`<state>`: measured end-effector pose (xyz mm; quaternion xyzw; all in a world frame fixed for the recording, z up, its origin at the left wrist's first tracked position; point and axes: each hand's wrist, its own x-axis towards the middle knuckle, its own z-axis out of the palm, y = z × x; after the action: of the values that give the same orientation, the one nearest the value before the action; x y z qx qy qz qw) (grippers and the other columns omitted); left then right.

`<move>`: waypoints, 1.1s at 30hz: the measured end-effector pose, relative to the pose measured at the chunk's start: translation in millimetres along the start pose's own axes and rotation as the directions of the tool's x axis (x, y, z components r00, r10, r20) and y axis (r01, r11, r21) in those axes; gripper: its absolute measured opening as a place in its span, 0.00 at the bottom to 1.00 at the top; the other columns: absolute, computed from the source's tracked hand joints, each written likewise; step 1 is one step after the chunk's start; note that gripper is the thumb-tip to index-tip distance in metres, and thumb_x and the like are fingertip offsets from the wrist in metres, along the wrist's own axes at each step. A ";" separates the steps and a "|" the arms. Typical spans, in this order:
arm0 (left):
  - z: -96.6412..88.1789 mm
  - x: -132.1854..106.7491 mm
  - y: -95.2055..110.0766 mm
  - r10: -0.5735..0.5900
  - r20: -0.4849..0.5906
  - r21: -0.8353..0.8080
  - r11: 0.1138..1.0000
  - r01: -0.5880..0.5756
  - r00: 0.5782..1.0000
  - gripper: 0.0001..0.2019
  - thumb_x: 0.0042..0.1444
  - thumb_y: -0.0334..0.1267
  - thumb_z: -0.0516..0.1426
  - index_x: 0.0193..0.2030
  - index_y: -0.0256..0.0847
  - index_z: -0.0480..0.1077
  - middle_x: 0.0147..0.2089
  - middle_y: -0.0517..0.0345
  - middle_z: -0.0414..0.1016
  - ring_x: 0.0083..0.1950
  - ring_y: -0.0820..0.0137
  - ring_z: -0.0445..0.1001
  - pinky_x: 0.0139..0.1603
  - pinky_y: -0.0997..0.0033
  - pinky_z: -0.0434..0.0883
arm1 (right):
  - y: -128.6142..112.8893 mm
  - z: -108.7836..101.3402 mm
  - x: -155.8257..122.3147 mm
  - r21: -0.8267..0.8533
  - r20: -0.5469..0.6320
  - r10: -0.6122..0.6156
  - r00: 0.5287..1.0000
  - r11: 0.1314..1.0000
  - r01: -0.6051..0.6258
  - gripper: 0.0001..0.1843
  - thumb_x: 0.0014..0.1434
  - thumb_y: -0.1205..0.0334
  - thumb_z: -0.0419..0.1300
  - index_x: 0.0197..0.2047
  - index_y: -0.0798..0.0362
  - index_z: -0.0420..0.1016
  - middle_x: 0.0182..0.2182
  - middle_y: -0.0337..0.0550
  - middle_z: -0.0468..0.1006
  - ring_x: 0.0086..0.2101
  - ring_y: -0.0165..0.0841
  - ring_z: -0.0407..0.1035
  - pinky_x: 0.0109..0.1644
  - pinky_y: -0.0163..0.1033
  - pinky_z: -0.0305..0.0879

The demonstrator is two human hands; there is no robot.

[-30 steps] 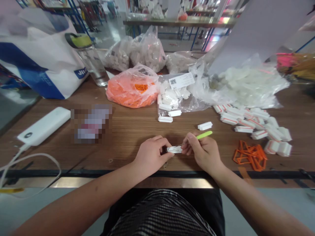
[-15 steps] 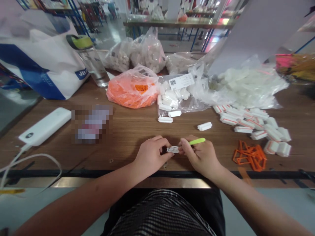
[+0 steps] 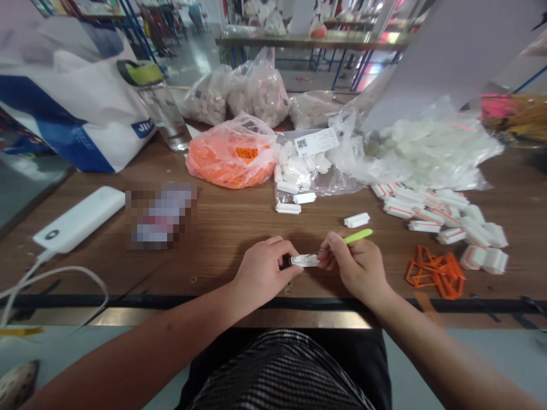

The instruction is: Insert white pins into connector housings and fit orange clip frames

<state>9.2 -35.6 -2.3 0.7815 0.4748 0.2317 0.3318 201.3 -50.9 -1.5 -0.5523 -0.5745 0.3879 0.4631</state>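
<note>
My left hand [image 3: 262, 272] is closed around one end of a small white plastic connector [image 3: 304, 261], held just above the near edge of the wooden table [image 3: 222, 228]. My right hand [image 3: 356, 265] pinches a thin tool with a lime-green handle [image 3: 358, 236], its metal tip resting against the connector's right end. The two hands almost touch over the part.
Loose white connectors [image 3: 356, 220] lie just beyond my hands. A heap of white parts with orange seals [image 3: 440, 213] and orange frames [image 3: 436, 271] sit at right. Bags of orange [image 3: 231, 154] and white parts [image 3: 427, 145], a bottle [image 3: 162, 105], a power bank [image 3: 79, 219] stand further back.
My right hand tilted the green-handled tool down toward the connector half a second ago and has lifted it back up. My left hand has kept the connector in place.
</note>
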 end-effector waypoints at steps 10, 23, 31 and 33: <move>1.6 1.2 -0.8 0.013 -0.018 -0.011 1.000 -0.014 1.000 0.04 0.52 0.32 0.64 0.33 0.41 0.73 0.28 0.65 0.65 0.30 0.73 0.65 0.34 0.71 0.61 | 1.1 2.7 3.3 -0.066 0.002 0.018 1.000 0.998 -0.018 0.22 0.63 0.47 0.55 0.26 0.55 0.75 0.19 0.42 0.78 0.18 0.30 0.73 0.20 0.31 0.70; 0.9 0.3 0.5 0.010 -0.012 -0.011 1.000 -0.010 1.000 0.04 0.52 0.32 0.65 0.32 0.42 0.73 0.27 0.65 0.64 0.30 0.73 0.65 0.33 0.71 0.61 | -2.0 -0.1 0.1 -0.077 -0.025 -0.081 0.996 0.994 0.079 0.22 0.66 0.50 0.53 0.26 0.55 0.74 0.20 0.42 0.78 0.18 0.28 0.72 0.21 0.29 0.70; 0.3 0.4 2.5 0.000 -0.002 0.002 1.000 0.000 1.000 0.04 0.52 0.32 0.65 0.32 0.41 0.73 0.27 0.65 0.64 0.29 0.73 0.64 0.33 0.71 0.60 | 1.6 3.0 2.1 -0.044 0.019 -0.019 1.000 0.999 0.020 0.22 0.64 0.47 0.55 0.27 0.55 0.75 0.19 0.43 0.79 0.18 0.29 0.73 0.21 0.30 0.71; 0.1 0.2 2.6 0.002 -0.002 0.004 1.000 -0.002 1.000 0.03 0.52 0.32 0.64 0.32 0.41 0.73 0.27 0.65 0.64 0.29 0.73 0.64 0.33 0.71 0.60 | 0.5 1.8 1.9 -0.049 0.020 -0.029 0.999 0.998 0.030 0.22 0.63 0.47 0.55 0.27 0.55 0.75 0.20 0.43 0.79 0.18 0.29 0.73 0.21 0.30 0.71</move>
<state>10.9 -36.3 -0.4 0.7825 0.4747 0.2320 0.3294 199.7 -48.8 -2.2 -0.5513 -0.5964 0.3722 0.4493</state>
